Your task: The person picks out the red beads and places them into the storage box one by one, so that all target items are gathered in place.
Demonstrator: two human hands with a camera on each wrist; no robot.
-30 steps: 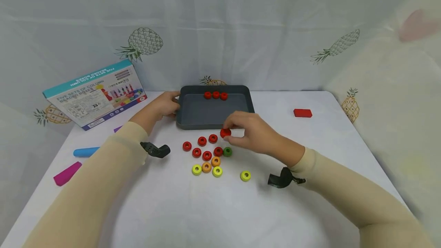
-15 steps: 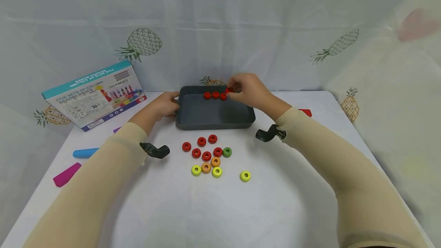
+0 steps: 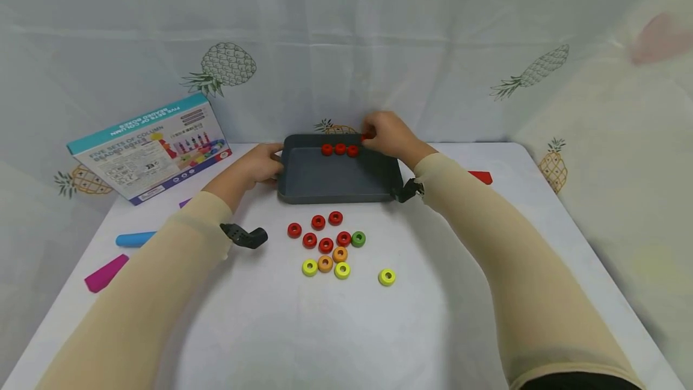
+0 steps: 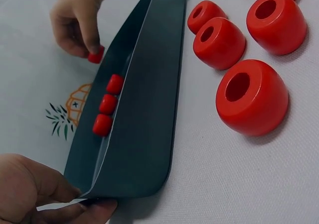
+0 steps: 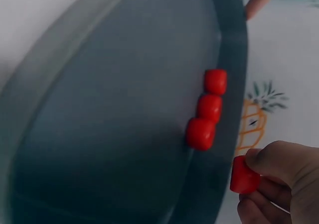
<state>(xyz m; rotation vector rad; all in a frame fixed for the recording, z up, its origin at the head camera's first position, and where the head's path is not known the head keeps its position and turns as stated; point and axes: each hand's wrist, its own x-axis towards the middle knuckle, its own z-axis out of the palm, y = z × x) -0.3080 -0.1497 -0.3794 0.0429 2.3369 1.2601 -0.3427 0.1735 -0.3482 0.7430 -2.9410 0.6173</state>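
My left hand point(image 3: 261, 163) grips the left end of a dark grey tray point(image 3: 335, 185); in the left wrist view its fingers point(image 4: 99, 209) and thumb are at the tray's corner. With thumb and fingers my right hand point(image 3: 391, 133) pinches a red bead point(image 5: 244, 174) at the tray's back rim, towards the right. Inside the tray, three red beads point(image 5: 209, 108) stand in a row along the back wall. Just left of that row's end, the held bead point(image 4: 96, 55) shows under my fingertips in the left wrist view.
In front of the tray lie several red beads point(image 3: 326, 245), a green bead point(image 3: 358, 239), orange beads point(image 3: 325, 263) and yellow beads point(image 3: 387, 277). A box point(image 3: 151, 149) leans at the back left. Blue rod point(image 3: 134, 239), magenta block point(image 3: 106, 273) and red block point(image 3: 482, 177) lie at the sides.
My right hand has carried the red bead from before the tray's front edge up to its back rim, moving slightly right lately. My left hand has stayed on the tray.
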